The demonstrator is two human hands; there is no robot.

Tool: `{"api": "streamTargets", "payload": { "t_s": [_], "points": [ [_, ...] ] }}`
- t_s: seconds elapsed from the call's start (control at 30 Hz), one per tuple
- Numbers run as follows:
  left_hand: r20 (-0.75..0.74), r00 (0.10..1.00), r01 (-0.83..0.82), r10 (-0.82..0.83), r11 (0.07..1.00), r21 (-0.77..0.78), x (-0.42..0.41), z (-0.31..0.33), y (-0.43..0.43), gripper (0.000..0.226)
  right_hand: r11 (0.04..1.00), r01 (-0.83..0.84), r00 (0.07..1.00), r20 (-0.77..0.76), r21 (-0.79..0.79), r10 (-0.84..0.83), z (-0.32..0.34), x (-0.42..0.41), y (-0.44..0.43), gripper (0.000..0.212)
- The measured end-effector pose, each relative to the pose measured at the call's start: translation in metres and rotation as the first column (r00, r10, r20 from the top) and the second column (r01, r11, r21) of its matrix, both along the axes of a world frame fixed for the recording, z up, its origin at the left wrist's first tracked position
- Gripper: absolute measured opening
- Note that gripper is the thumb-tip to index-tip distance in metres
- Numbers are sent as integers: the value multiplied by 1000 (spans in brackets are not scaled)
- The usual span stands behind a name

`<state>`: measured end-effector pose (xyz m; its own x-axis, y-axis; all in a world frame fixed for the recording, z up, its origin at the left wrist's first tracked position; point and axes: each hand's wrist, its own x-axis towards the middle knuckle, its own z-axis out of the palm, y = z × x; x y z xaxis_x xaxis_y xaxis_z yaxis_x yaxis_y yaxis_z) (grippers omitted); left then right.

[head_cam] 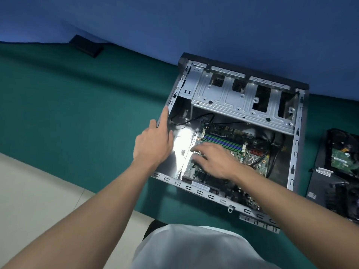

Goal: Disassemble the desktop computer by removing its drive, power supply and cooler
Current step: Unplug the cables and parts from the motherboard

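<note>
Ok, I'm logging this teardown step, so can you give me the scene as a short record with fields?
case: open desktop case lying on the green table cover, motherboard exposed
left hand: left hand rests on the case's left wall, index finger straight
right hand: right hand spread over the motherboard, nothing visibly held
already out: drive, green board up, on the table right of the case
far left: flat black object

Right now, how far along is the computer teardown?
Mostly done, it seems: the drive cage sits empty and the drive lies right of the case. The left hand touches the case wall; the right hand reaches over the motherboard. What's left hides under its arm.
</note>
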<state>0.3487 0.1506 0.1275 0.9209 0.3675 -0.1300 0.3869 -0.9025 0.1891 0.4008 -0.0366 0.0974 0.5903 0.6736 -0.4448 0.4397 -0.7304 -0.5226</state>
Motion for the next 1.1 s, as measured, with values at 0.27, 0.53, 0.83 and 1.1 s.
{"api": "streamTargets", "payload": {
  "t_s": [0.27,0.53,0.83,1.1],
  "points": [
    [-14,1000,-6,6,1000,-3,1,0,0,74,991,103,904,-406,-89,-131,-12,-3,-13,25],
    [-17,1000,-16,16,1000,1,2,0,0,74,996,85,911,-402,-37,-92,-5,-23,-25,25],
    [-17,1000,-12,12,1000,-8,2,0,0,74,938,336,827,-449,-89,-339,-10,-20,-22,22],
    [-18,1000,-14,14,1000,-13,2,1,0,74,931,344,917,171,120,-361,-28,1,-4,26]
  ]
}}
